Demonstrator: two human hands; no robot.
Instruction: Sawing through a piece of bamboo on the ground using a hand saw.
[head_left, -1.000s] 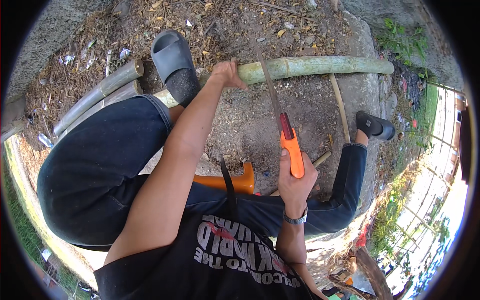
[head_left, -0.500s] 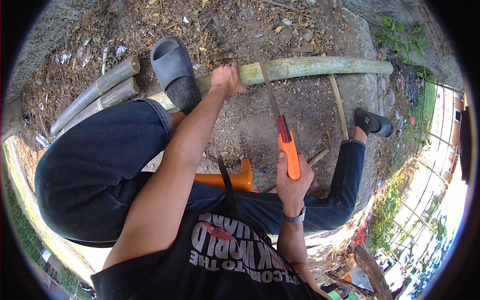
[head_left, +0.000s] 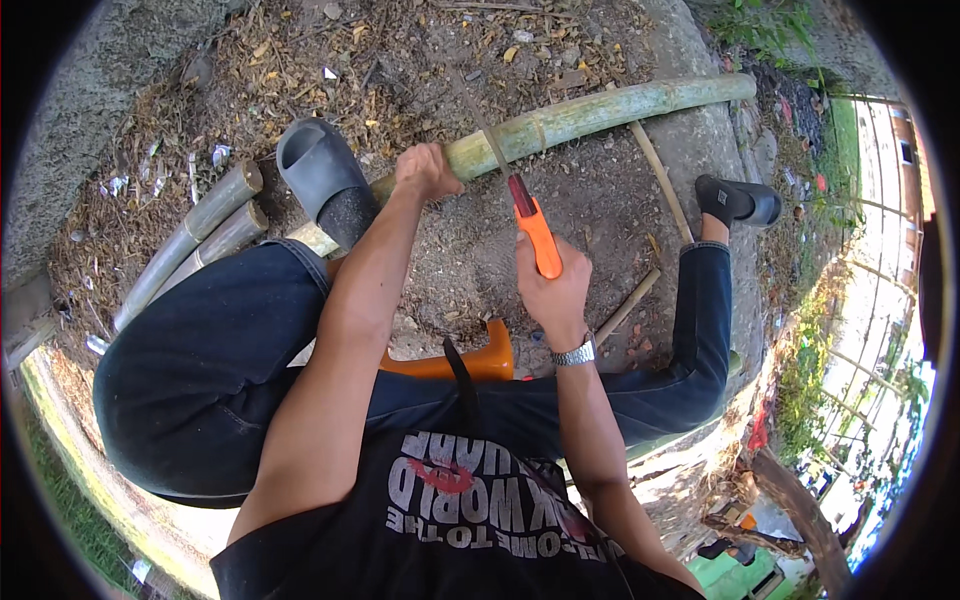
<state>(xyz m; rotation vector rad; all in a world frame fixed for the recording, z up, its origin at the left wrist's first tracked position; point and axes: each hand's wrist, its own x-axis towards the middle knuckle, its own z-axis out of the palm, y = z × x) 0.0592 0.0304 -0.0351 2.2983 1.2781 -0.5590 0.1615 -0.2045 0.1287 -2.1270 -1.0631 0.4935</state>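
A long green bamboo pole (head_left: 600, 112) slants across the ground before me. My left hand (head_left: 428, 172) is closed round it, close to my grey slipper (head_left: 325, 180), which presses on the pole further left. My right hand (head_left: 558, 288) grips the orange handle of a handsaw (head_left: 541, 245). The saw's thin blade lies across the pole, a short way right of my left hand, and its tip reaches past the far side. How deep the blade sits in the bamboo I cannot tell.
Two cut bamboo lengths (head_left: 213, 212) lie at the left. A thin stick (head_left: 660, 180) touches the pole on the right, and another stick (head_left: 630, 303) lies nearer. An orange plastic object (head_left: 480, 357) shows by my thigh. Dry leaves and litter cover the far ground.
My right hand has pushed the saw away from me, so its handle is now closer to the pole. My left hand keeps its hold. The whole view has tilted slightly.
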